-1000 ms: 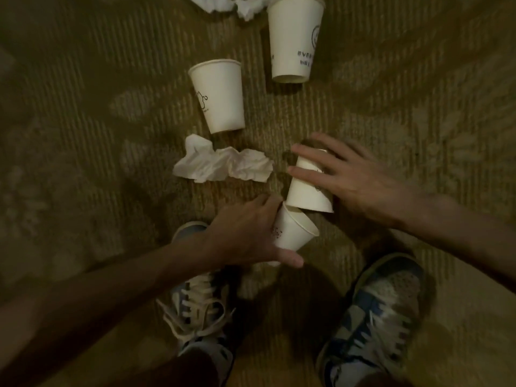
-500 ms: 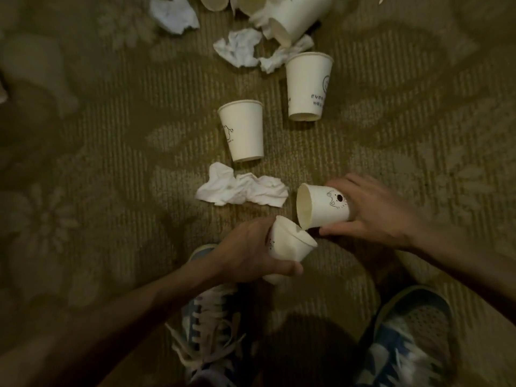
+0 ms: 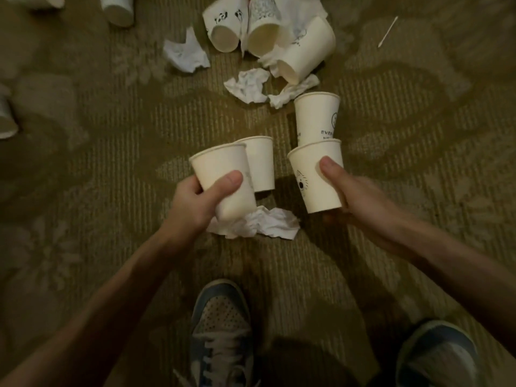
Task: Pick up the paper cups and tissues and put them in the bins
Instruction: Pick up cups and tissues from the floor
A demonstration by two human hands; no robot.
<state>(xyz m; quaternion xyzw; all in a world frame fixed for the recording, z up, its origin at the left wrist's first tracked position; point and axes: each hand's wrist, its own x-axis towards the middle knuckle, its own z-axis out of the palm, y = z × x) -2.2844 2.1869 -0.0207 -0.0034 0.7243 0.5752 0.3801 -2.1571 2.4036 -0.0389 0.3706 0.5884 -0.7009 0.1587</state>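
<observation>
Left hand (image 3: 195, 202) and right hand (image 3: 354, 196) each grasp a paper cup (image 3: 223, 180) (image 3: 318, 177); cups and crumpled tissues (image 3: 265, 223) litter the frame's centre and top, no bins visible.

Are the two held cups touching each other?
Apart. In the head view, carpet and a third cup show between the left cup, in the left hand, and the right cup, in the right hand.

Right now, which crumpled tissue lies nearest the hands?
The tissue beneath the cup held by the left hand; the other tissues lie farther, among toppled cups.
</observation>
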